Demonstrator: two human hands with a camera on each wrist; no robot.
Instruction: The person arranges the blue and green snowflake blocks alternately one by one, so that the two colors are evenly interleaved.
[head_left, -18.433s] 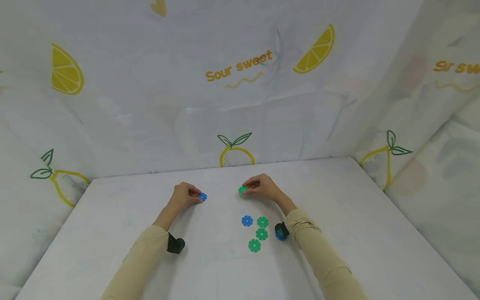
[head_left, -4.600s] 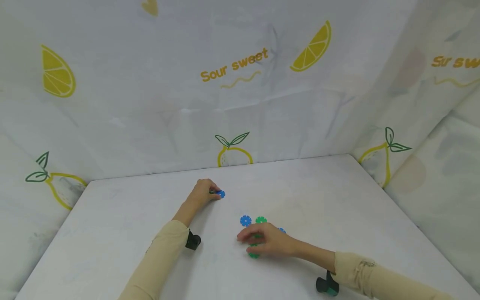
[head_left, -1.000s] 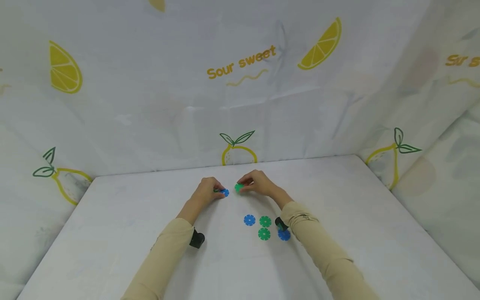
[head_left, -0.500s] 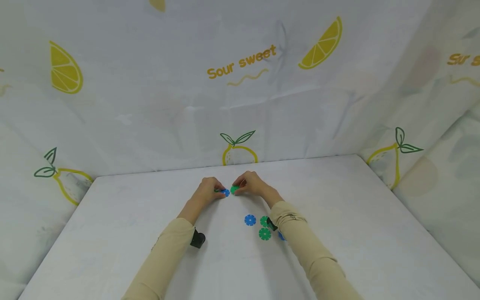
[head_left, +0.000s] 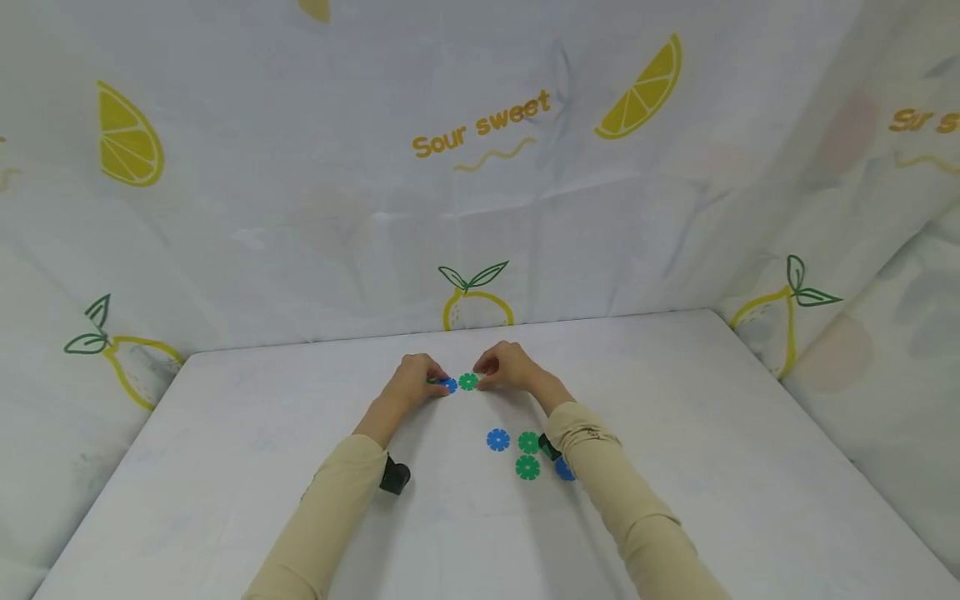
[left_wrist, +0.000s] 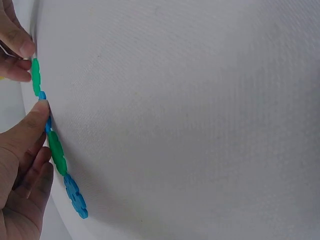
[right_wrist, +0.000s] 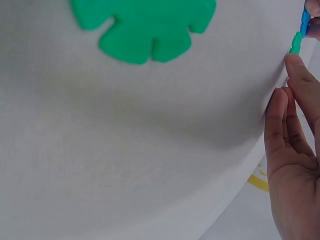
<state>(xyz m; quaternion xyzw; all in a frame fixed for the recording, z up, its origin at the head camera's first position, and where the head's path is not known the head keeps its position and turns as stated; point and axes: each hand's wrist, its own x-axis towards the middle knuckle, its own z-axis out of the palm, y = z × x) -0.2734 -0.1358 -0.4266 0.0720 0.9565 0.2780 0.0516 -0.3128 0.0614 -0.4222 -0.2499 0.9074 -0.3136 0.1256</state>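
Note:
In the left wrist view, my left hand (left_wrist: 25, 165) pinches a blue notched disc (left_wrist: 48, 124) with its thumb and fingers. A green disc (left_wrist: 57, 152) and another blue disc (left_wrist: 76, 196) follow it in a joined row. At the other end, a green disc (head_left: 468, 381) meets the pinched blue one edge to edge; how deep the notches sit is too small to tell. Close to that green disc's outer edge is my right hand (head_left: 513, 367). Its thumb (right_wrist: 295, 62) is at the rim, and its fingers (right_wrist: 276, 115) are apart from the thumb.
Nearer on the white table (head_left: 225, 467) lie a loose blue disc (head_left: 498, 440), a green disc (head_left: 528, 442) and another green disc (head_left: 527, 467). A blue disc (head_left: 565, 470) is partly hidden by the right wrist camera (head_left: 550, 447). A printed cloth wall (head_left: 337, 250) stands behind.
The right hand brought the green disc left to the blue disc. Its fingers have since drawn back right off the green disc. The left hand has kept its place.

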